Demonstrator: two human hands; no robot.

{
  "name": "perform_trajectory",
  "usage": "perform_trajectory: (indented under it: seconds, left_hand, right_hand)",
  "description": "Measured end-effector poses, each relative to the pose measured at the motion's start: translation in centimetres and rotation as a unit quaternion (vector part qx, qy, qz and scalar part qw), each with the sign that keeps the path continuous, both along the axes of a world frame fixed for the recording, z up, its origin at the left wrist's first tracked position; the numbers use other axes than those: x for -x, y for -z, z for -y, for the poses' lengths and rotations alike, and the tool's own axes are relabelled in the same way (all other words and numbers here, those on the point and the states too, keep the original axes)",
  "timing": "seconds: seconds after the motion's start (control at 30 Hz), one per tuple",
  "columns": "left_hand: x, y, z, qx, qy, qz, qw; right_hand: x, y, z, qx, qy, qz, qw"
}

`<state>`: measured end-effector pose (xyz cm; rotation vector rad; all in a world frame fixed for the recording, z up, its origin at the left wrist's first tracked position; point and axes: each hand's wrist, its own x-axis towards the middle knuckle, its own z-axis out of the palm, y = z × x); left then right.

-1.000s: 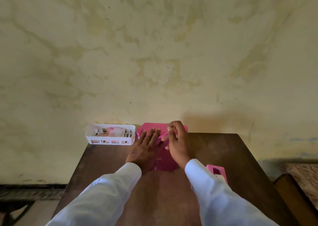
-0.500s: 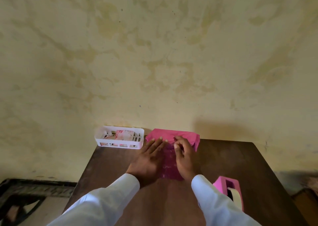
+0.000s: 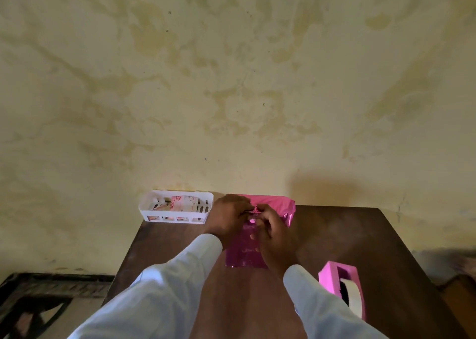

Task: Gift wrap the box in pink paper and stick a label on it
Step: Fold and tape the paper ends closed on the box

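Observation:
The box lies under shiny pink paper (image 3: 279, 206) at the far edge of the dark wooden table (image 3: 347, 238), close to the wall. A flap of the same paper stretches toward me across the table. My left hand (image 3: 228, 216) sits on the box's left part, fingers curled over the paper at the top middle. My right hand (image 3: 274, 231) lies beside it on the right, fingertips pinching the paper where the two hands meet. The box itself is hidden by paper and hands.
A white slotted basket (image 3: 177, 207) holding floral-printed labels stands at the table's far left corner. A pink tape dispenser (image 3: 342, 285) with a white tape roll sits near my right sleeve. The stained wall rises directly behind the table.
My left hand went from lying flat on the paper to curling its fingers over the box top. My right hand has drawn closer to it. The view tilted slightly.

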<state>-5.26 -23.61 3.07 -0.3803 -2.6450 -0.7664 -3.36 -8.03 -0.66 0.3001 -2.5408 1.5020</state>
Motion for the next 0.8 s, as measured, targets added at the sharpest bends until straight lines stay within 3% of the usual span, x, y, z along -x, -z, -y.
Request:
perform_trajectory:
  seconds: [0.23, 0.47, 0.67, 0.8]
  left_hand:
    - [-0.1, 1.0, 0.4, 0.002, -0.010, -0.035, 0.999]
    - [0.5, 1.6, 0.0, 0.026, -0.006, -0.037, 0.999]
    - [0.5, 2.2, 0.1, 0.042, -0.007, -0.051, 0.998]
    - [0.3, 2.6, 0.2, 0.046, -0.008, -0.066, 0.997]
  right_hand:
    - [-2.4, -0.3, -0.3, 0.066, 0.057, -0.028, 0.996]
    - [-2.5, -0.3, -0.2, 0.139, 0.073, 0.058, 0.986]
    - [-0.6, 1.0, 0.6, 0.107, 0.059, 0.107, 0.987]
    - [-0.3, 1.0, 0.6, 0.072, 0.075, 0.071, 0.992]
